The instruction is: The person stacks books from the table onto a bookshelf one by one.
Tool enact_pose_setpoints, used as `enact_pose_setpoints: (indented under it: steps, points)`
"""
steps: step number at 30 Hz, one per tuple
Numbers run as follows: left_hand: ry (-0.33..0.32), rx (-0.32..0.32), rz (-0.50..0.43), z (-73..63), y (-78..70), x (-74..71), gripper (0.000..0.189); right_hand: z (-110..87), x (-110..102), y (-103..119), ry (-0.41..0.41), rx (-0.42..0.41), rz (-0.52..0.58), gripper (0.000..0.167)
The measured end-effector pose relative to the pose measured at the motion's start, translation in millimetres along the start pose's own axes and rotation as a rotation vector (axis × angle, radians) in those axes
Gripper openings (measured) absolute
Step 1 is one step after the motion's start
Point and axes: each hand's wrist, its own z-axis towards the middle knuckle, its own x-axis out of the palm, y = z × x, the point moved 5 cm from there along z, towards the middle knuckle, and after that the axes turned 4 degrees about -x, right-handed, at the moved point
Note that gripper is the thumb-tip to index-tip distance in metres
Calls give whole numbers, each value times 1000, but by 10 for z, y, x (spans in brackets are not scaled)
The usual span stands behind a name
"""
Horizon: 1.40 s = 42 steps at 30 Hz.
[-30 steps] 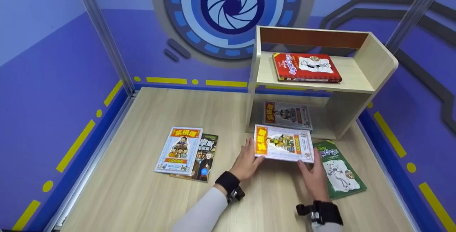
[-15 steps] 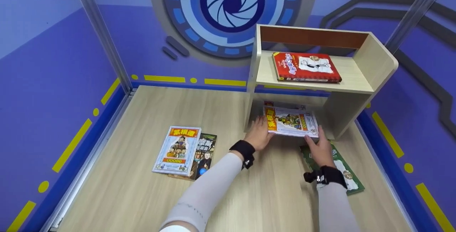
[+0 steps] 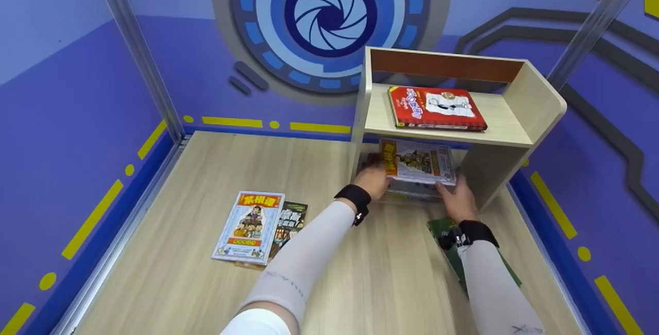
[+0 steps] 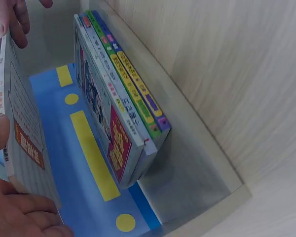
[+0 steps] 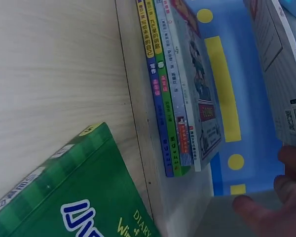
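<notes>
Both hands hold a comic book (image 3: 418,161) with a white-and-orange cover inside the lower compartment of a small wooden bookshelf (image 3: 533,101). My left hand (image 3: 373,179) grips its left end, the thumb on one face and the fingers on the other, as the left wrist view shows. At the other end my right hand (image 3: 458,198) pinches the book. Beneath it, apart from it, a stack of several books (image 4: 113,94) lies flat on the shelf bottom. Blue, green and pale spines (image 5: 167,98) show in the right wrist view.
A red book (image 3: 437,108) lies on the upper shelf. On the table's left, a light blue book (image 3: 249,227) overlaps a dark book (image 3: 291,222). Beneath my right forearm is a green book (image 3: 445,237), partly hidden. Blue walls (image 3: 103,93) enclose the table.
Both hands have carried the comic book forward from in front of the bookshelf into its lower compartment, above the stack. The green book is now more covered by the right arm.
</notes>
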Motion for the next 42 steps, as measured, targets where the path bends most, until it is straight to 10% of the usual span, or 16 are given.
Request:
enact_pose_setpoints:
  steps: [6,10,15,26,42]
  points:
    - [-34,-135,102,-50,6,245,78,-93,216,-48,6,23,-106,89]
    - [-102,-109,109,-188,-5,377,81,-261,328,-119,19,37,-109,84]
    - [-20,-44,100,-436,-66,475,82,-504,364,-127,11,39,-80,82]
    - [195,0,-153,-1276,-202,450,78,-1206,592,149,17,153,-20,92]
    - [79,42,-251,-2061,-91,272,71,-1911,1228,811,26,38,7,83]
